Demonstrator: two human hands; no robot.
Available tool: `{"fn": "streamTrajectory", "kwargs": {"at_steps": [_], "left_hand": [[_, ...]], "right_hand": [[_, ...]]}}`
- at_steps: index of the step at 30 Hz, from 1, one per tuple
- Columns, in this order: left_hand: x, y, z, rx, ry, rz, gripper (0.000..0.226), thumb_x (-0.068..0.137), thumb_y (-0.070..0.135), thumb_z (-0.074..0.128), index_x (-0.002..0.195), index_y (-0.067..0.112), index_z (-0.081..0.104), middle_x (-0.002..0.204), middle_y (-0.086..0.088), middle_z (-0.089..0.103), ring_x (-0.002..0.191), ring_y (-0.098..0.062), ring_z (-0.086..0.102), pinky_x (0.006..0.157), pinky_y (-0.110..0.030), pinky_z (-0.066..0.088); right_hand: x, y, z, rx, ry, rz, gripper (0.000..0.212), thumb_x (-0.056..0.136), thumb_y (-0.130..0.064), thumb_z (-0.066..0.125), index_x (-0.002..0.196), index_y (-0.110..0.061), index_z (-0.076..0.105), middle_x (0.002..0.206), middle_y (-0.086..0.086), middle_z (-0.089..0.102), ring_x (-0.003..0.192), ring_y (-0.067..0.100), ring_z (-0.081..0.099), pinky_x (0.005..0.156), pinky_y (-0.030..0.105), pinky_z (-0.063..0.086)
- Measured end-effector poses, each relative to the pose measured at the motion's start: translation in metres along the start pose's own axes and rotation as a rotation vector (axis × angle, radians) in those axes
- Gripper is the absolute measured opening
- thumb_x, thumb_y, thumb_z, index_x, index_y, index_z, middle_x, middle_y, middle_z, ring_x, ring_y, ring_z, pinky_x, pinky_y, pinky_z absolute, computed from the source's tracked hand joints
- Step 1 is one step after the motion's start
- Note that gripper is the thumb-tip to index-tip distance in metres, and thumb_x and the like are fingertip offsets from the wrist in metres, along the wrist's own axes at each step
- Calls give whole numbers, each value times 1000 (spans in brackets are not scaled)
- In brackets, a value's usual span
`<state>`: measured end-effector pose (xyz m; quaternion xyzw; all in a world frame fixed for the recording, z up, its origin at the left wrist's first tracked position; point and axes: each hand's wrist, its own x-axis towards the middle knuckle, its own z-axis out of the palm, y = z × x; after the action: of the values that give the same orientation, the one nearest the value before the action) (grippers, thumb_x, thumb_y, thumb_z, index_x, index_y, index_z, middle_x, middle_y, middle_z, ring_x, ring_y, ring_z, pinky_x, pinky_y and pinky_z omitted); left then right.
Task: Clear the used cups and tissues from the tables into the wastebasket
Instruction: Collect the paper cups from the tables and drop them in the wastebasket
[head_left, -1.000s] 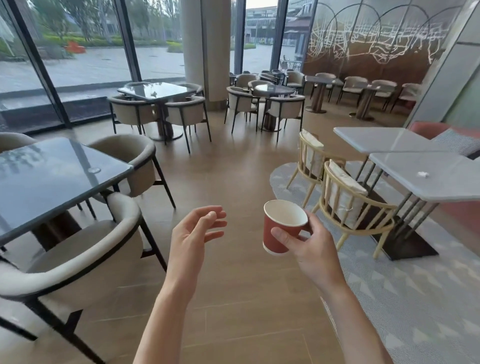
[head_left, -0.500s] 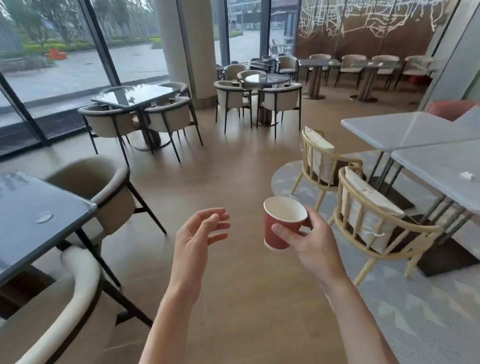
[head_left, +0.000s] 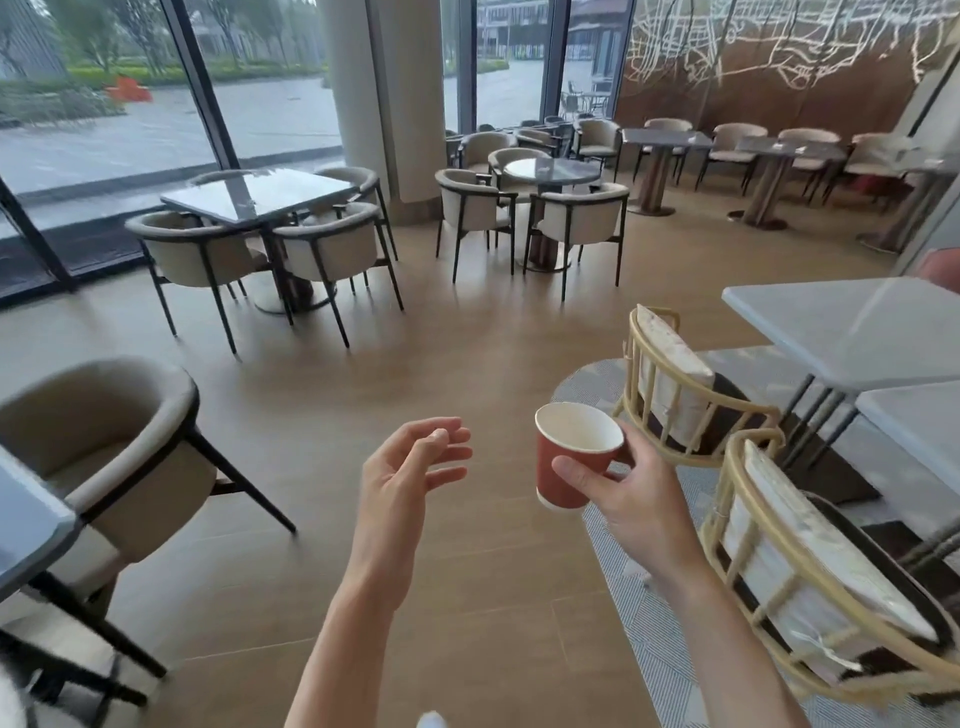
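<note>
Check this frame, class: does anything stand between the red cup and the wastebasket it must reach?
That cannot be judged: no wastebasket is in view. The right hand holds the red cup over open wooden floor; chairs and tables stand off to either side.

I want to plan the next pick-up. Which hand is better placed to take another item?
The left hand, probably: its fingers are relaxed and hold nothing, while the right hand already grips the red paper cup.
</note>
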<state>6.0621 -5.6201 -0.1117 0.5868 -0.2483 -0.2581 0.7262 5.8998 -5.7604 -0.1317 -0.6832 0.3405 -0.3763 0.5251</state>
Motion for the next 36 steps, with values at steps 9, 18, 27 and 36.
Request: {"fn": "streamTrajectory", "kwargs": {"at_steps": [9, 18, 27, 36], "left_hand": [[238, -40, 30, -32, -54, -37, 20, 101, 10, 55, 102, 9, 75, 101, -11, 77, 97, -29, 73, 85, -41, 55], [425, -37, 79, -2, -172, -51, 21, 102, 8, 53, 106, 6, 73, 101, -11, 77, 96, -30, 73, 85, -39, 57], [595, -79, 146, 72, -195, -49, 22, 101, 7, 53, 105, 8, 74, 101, -10, 77, 95, -28, 73, 87, -43, 57], [804, -69, 239, 105, -171, 62, 22, 102, 8, 53, 107, 6, 74, 102, -11, 77, 97, -29, 73, 90, -46, 57]], "right_hand": [[223, 35, 47, -74, 48, 4, 62, 65, -45, 84, 121, -25, 66, 113, -7, 73, 108, 12, 68, 87, 25, 57], [402, 42, 69, -91, 96, -21, 65, 69, -43, 85, 127, -22, 63, 115, -7, 72, 107, 7, 67, 88, 24, 56], [575, 99, 65, -16, 170, 0, 67, 68, -44, 84, 127, -21, 64, 115, -7, 73, 107, 7, 67, 88, 26, 57], [790, 109, 19, 30, 241, -10, 67, 65, -46, 84, 126, -27, 64, 112, -14, 73, 102, 0, 68, 84, 21, 56]]}}
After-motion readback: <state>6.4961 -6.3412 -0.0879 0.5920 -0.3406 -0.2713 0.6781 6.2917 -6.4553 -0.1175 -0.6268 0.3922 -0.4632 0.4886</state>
